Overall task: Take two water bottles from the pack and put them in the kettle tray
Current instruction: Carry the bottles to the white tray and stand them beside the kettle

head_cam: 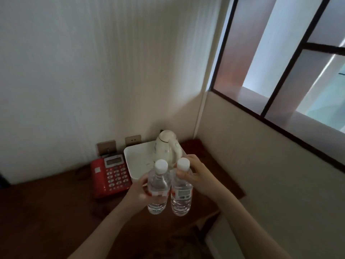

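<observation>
I hold two clear water bottles with white caps upright in the air, side by side. My left hand (139, 191) grips the left bottle (158, 186) around its middle. My right hand (196, 174) grips the right bottle (181, 191) near its neck. Both bottles hang in front of the white kettle tray (130, 161), which sits on the dark wooden table in the corner. A cream kettle (167, 146) stands at the tray's back right. The pack is not in view.
A red desk phone (110, 176) lies just left of the tray. Two wall sockets (133, 140) sit behind phone and tray. Walls close in at the back and right, with a dark-framed window (280, 71) above the right wall.
</observation>
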The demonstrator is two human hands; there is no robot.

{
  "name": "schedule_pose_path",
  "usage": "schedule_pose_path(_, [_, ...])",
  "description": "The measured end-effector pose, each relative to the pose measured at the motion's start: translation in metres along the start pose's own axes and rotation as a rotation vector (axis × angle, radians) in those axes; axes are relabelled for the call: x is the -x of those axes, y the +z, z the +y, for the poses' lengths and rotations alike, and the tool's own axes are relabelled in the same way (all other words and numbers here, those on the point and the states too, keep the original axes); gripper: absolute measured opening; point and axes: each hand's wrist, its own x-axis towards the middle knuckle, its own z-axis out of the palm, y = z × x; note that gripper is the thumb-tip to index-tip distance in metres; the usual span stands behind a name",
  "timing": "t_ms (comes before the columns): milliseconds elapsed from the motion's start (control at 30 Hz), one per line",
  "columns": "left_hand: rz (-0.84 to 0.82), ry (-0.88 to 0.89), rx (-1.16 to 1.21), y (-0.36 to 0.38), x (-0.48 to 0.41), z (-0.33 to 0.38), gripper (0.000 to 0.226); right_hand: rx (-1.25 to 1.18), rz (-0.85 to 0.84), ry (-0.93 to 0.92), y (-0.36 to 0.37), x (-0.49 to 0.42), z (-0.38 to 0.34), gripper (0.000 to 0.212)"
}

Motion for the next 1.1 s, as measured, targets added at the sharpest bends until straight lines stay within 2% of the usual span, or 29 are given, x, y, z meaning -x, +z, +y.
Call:
schedule_pose_path(100, [0.09,-0.042,-0.041,0.018,-0.001,-0.005,0.074,0.032,-0.1,-0.014,-0.012,-0.011,0.019,0.019])
schedule_pose_path(300, [0.298,-0.187,-0.105,0.041,-0.007,-0.033,0.054,0.018,-0.187,-0.048,-0.008,-0.028,0.052,0.017])
schedule_pose_path(367, [0.342,-0.232,-0.088,0.045,-0.011,-0.045,0.054,0.022,-0.191,-0.037,-0.002,-0.034,0.065,0.014])
schedule_pose_path(467, [0.405,-0.329,-0.075,0.048,-0.02,-0.062,0.054,0.01,-0.172,0.001,0.008,-0.043,0.083,0.022])
schedule_pose_path(633, [0.458,-0.391,-0.057,0.049,-0.037,-0.084,0.029,-0.021,-0.154,0.038,0.023,-0.056,0.111,0.026])
schedule_pose_path(767, [0.486,-0.422,0.009,0.048,-0.046,-0.096,0.023,-0.027,-0.161,0.044,0.032,-0.064,0.123,0.027])
schedule_pose_path(867, [0.468,-0.424,-0.001,0.047,-0.05,-0.103,0.026,-0.032,-0.144,0.027,0.036,-0.066,0.129,0.025])
schedule_pose_path(1100, [0.452,-0.454,-0.045,0.049,-0.056,-0.113,0.051,-0.034,-0.149,0.028,0.037,-0.076,0.138,0.022])
